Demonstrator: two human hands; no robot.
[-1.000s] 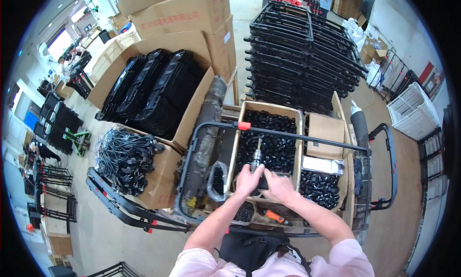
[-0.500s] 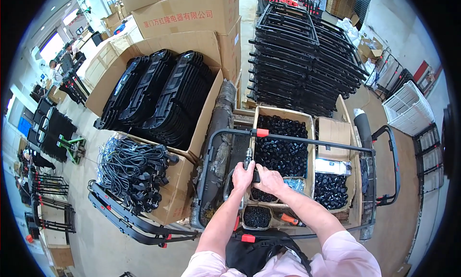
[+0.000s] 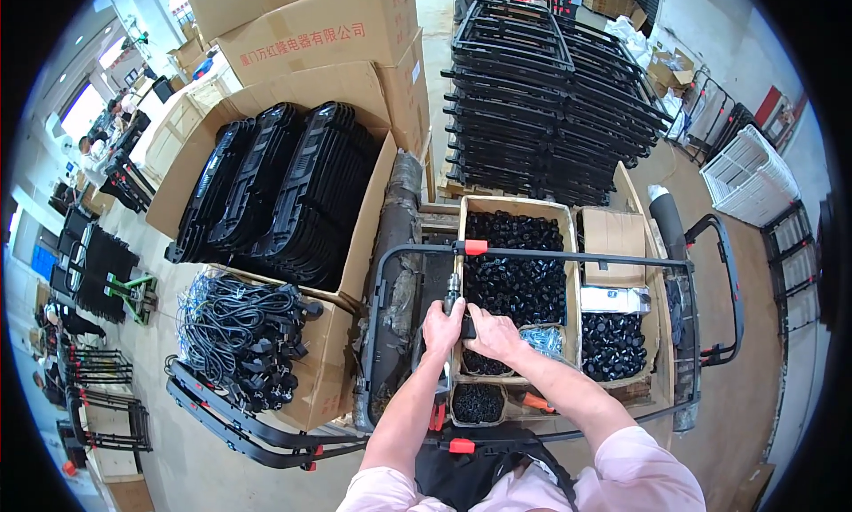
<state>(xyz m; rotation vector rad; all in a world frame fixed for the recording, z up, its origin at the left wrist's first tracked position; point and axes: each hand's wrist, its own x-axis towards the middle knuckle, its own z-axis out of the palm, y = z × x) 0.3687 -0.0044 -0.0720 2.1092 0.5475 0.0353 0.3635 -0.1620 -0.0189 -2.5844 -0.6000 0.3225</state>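
Both bare forearms are extended forward, the left hand [image 3: 441,324] and right hand [image 3: 493,333] held close together, fingers curled.

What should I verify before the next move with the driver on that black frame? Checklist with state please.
1. Left hand wrapped around the power driver: ok.
2. Right hand resting beside the left, at the tool's body: ok.
3. Driver tip lined up under the red clip on the black tube frame: cannot tell, the tip is too small to see.
4. Carton of black parts open just behind the hands, nothing covering it: ok.
5. Small tub of black pieces below the wrists, upright: ok.
6. Fastener seated on the driver: cannot tell, hidden by the fingers.
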